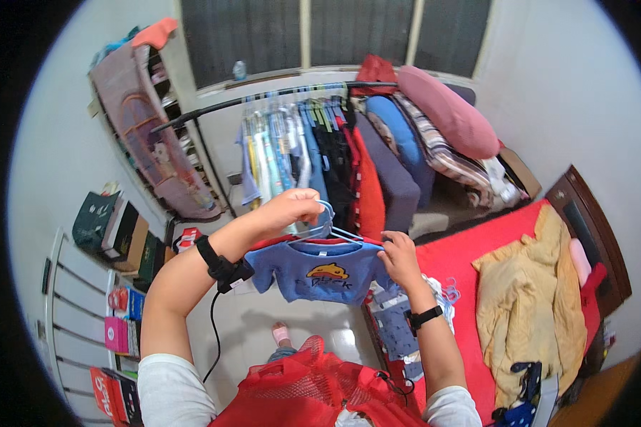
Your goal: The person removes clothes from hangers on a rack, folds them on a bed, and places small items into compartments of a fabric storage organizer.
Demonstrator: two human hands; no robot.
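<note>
A small blue shirt [308,274] with a yellow duck print hangs on a light blue clothes hanger [346,235] in front of me. My left hand [300,206] is closed around the hanger near its hook, above the shirt's neckline. With bent fingers, my right hand [400,257] grips the shirt at its right shoulder, by the end of the hanger. A strip of red cloth shows behind the shirt's shoulders; what it belongs to is hidden. Beyond my hands, a row of hung clothes [281,142] fills part of a black clothes rail [224,107].
To the right, a bed with a red sheet [445,285] bears a yellow quilt [523,285] and a pile of folded clothes [395,327]. Cushions and rolled bedding [449,110] stand behind the bed. Boxes [117,228] and a white rack [75,320] line the left.
</note>
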